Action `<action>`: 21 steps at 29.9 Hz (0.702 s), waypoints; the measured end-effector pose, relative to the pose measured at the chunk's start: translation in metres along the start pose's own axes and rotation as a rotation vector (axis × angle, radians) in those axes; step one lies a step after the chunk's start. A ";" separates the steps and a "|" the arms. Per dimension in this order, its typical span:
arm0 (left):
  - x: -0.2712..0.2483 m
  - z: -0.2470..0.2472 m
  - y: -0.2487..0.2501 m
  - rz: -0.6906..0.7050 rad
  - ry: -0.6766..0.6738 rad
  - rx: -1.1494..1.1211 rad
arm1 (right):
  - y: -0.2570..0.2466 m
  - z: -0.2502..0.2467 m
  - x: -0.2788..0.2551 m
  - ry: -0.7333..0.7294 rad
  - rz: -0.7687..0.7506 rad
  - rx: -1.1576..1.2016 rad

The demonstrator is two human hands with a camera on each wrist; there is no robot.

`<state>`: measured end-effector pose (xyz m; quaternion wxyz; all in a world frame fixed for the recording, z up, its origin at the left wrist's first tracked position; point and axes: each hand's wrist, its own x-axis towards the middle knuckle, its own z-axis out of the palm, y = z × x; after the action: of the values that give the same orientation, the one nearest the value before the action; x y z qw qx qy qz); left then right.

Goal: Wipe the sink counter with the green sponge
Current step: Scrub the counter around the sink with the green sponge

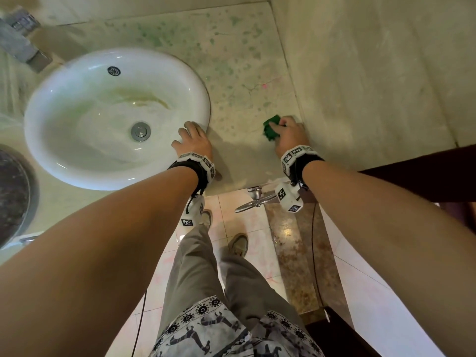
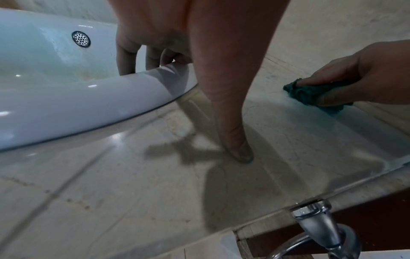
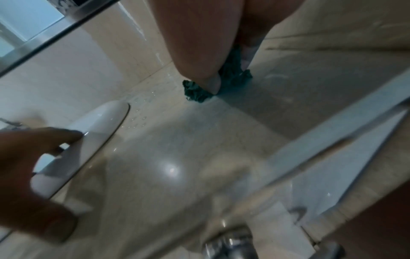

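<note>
The green sponge point(image 1: 270, 128) lies on the beige sink counter point(image 1: 244, 60), near the side wall and close to the front edge. My right hand point(image 1: 288, 132) grips it from above, fingers curled over it and pressing it to the stone. In the right wrist view the sponge point(image 3: 196, 91) bulges out crumpled under my fingers point(image 3: 199, 52). Green speckles cover the counter behind it. My left hand point(image 1: 192, 139) rests on the right rim of the white sink point(image 1: 77, 150). Its fingers point(image 2: 126, 59) drape over the rim and the thumb point(image 2: 235, 143) presses the counter.
A tiled wall point(image 1: 373, 73) rises right beside the sponge. A metal faucet point(image 1: 20, 39) stands at the back left. A dark round object point(image 1: 13, 197) sits left of the sink. A chrome fitting point(image 1: 255, 199) hangs below the counter's front edge, next to dark wood point(image 1: 425, 171).
</note>
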<state>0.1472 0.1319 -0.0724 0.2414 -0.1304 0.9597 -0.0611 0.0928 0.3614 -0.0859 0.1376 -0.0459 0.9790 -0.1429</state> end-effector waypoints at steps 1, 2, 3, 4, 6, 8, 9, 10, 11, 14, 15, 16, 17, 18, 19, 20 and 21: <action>0.004 -0.007 -0.003 -0.050 0.034 0.009 | -0.010 -0.007 0.010 0.014 -0.065 0.016; 0.005 -0.006 -0.005 -0.063 0.044 0.005 | -0.015 -0.003 0.006 0.012 -0.086 0.026; 0.009 -0.007 -0.007 -0.075 0.040 -0.030 | -0.022 -0.001 0.003 0.011 -0.114 0.024; 0.010 -0.003 -0.010 -0.095 0.030 -0.049 | -0.025 0.005 -0.003 0.001 -0.149 0.017; 0.007 0.001 -0.014 -0.115 0.003 -0.012 | -0.029 0.018 -0.020 -0.047 -0.213 0.020; 0.003 0.002 -0.021 -0.109 -0.031 0.043 | -0.033 0.026 -0.033 -0.093 -0.280 0.011; 0.003 0.003 -0.024 -0.099 -0.037 0.059 | -0.033 0.029 -0.035 -0.114 -0.306 0.003; 0.002 0.003 -0.026 -0.097 -0.040 0.059 | -0.034 0.028 -0.036 -0.143 -0.311 0.003; 0.000 0.002 -0.028 -0.103 -0.041 0.056 | -0.033 0.027 -0.036 -0.161 -0.305 0.011; -0.002 0.002 -0.030 -0.102 -0.062 0.042 | -0.032 0.021 -0.033 -0.045 -0.193 0.082; -0.003 0.002 -0.030 -0.096 -0.076 0.047 | -0.032 0.020 -0.031 0.031 -0.120 0.089; -0.003 0.001 -0.031 -0.094 -0.080 0.044 | -0.034 0.018 -0.030 0.092 -0.041 0.076; -0.003 0.001 -0.031 -0.091 -0.078 0.045 | -0.035 0.018 -0.029 0.109 0.043 0.047; -0.004 0.000 -0.031 -0.088 -0.079 0.044 | -0.038 0.019 -0.030 0.081 0.123 0.011; -0.005 0.001 -0.030 -0.086 -0.075 0.043 | -0.040 0.022 -0.030 0.035 0.186 -0.017; -0.006 0.001 -0.029 -0.082 -0.071 0.041 | -0.042 0.027 -0.031 0.000 0.226 -0.029; -0.007 0.001 -0.027 -0.072 -0.059 0.039 | -0.042 0.031 -0.029 -0.018 0.250 -0.031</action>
<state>0.1592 0.1077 -0.0655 0.2699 -0.1619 0.9454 -0.0845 0.1318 0.3168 -0.0944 0.1622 0.0732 0.9780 -0.1092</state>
